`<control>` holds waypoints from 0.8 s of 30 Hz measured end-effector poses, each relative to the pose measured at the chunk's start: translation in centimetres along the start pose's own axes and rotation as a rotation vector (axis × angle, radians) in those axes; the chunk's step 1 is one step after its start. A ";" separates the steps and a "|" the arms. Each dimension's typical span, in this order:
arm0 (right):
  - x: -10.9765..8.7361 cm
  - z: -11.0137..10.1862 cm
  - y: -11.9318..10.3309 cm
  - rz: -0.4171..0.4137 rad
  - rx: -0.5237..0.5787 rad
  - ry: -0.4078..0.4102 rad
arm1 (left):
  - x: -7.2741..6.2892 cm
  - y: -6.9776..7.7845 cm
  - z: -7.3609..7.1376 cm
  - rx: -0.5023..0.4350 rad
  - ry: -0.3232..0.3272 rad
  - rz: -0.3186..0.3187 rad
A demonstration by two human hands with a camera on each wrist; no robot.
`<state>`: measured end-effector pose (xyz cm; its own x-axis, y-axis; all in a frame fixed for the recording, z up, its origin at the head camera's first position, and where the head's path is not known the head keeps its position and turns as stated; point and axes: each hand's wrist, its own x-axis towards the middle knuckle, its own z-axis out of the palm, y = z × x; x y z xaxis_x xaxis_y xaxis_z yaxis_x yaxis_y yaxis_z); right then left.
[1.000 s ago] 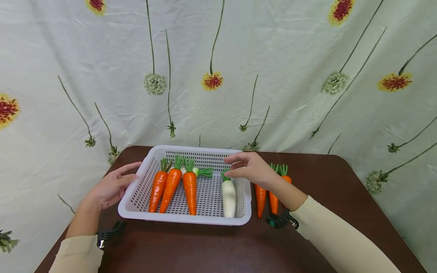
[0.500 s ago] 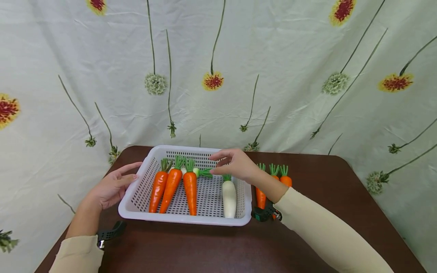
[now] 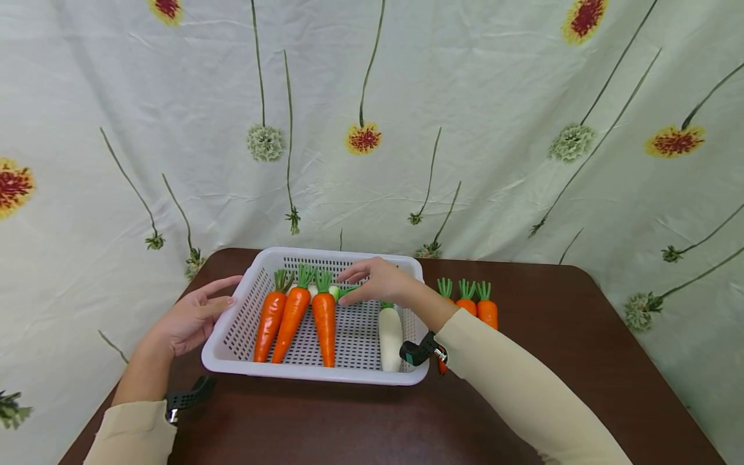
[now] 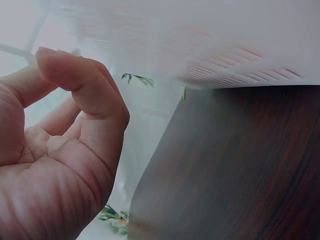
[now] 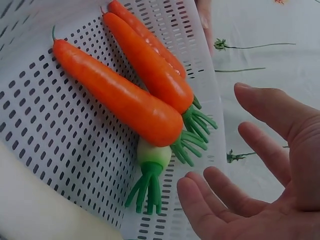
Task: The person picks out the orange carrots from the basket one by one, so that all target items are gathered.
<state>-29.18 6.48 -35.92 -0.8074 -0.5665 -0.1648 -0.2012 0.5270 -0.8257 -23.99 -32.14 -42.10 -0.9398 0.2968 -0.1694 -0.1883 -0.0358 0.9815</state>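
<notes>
A white perforated plastic basket lies on the table, its left rim held between the thumb and fingers of my left hand. Inside, three orange carrots lie side by side in the left half. A white radish rests near the right wall. Behind the carrots lies another white radish, mostly covered, its green leaves showing. My right hand hovers over the back of the basket with fingers spread and holding nothing, close to those leaves. In the right wrist view the right hand has empty space between thumb and fingers.
Several more carrots lie on the dark brown table just right of the basket, partly hidden by the right arm. A pale flowered cloth hangs behind the table.
My right hand has moved left over the basket, from above the right-hand radish toward the leaves of the rear radish. The left hand and basket stay in place.
</notes>
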 end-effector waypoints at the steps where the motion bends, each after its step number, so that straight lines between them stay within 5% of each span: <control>1: 0.2 0.2 0.0 0.014 0.011 -0.011 | 0.0 0.0 0.0 0.000 -0.001 0.000; 24: 4.1 2.8 0.5 0.146 0.109 -0.081 | 0.0 0.1 0.2 -0.025 -0.003 0.006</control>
<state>-31.00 2.66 -38.57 -0.7754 -0.5404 -0.3267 -0.0201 0.5382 -0.8426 -23.93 -32.00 -42.03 -0.9400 0.2997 -0.1634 -0.1900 -0.0616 0.9799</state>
